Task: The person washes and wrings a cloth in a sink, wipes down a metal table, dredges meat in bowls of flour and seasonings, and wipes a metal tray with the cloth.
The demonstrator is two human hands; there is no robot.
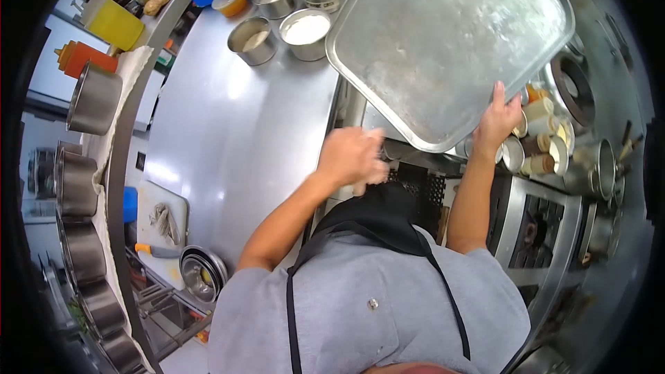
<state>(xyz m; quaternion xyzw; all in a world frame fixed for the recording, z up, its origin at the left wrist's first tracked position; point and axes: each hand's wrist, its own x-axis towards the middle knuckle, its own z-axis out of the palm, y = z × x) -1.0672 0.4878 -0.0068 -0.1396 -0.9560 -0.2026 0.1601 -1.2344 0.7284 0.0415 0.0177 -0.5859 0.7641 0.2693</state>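
Note:
My right hand (499,121) grips the lower right rim of a large metal baking tray (450,41), one finger laid along its surface. The tray is raised and tilted, with its broad, worn grey face toward me. Left of the tray's lower corner, my left hand (352,159) is apart from it, in front of my black apron (367,215). Motion smears the fingers of that hand, so whether they hold anything is unclear.
On the steel counter (235,111) stand several metal containers (306,31) of pale contents. A cutting board (163,221) carries a cloth and a knife (158,251), with nested bowls (202,273) nearby. Pots (93,97) line the left shelf. Jars (544,125) and a stove (540,235) are right.

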